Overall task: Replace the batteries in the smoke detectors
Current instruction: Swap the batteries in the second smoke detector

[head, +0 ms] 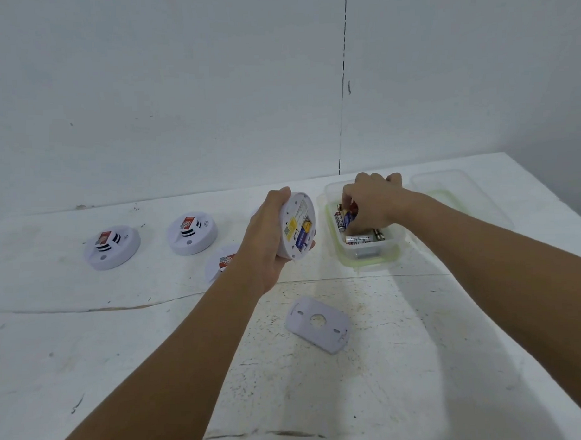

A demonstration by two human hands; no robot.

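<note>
My left hand (266, 233) grips a round white smoke detector (297, 226), tilted on edge with its open back facing right. A blue and yellow battery sits in its compartment. My right hand (371, 200) reaches down into a clear plastic container (366, 253) of several batteries (359, 239), its fingertips curled round a battery there. The detector's white back cover plate (317, 324) lies flat on the table in front.
Two more white smoke detectors (112, 247) (192, 234) sit face up on the table at the left. A third detector (221, 261) shows partly behind my left forearm. The clear container lid (459, 194) lies behind my right arm near the wall.
</note>
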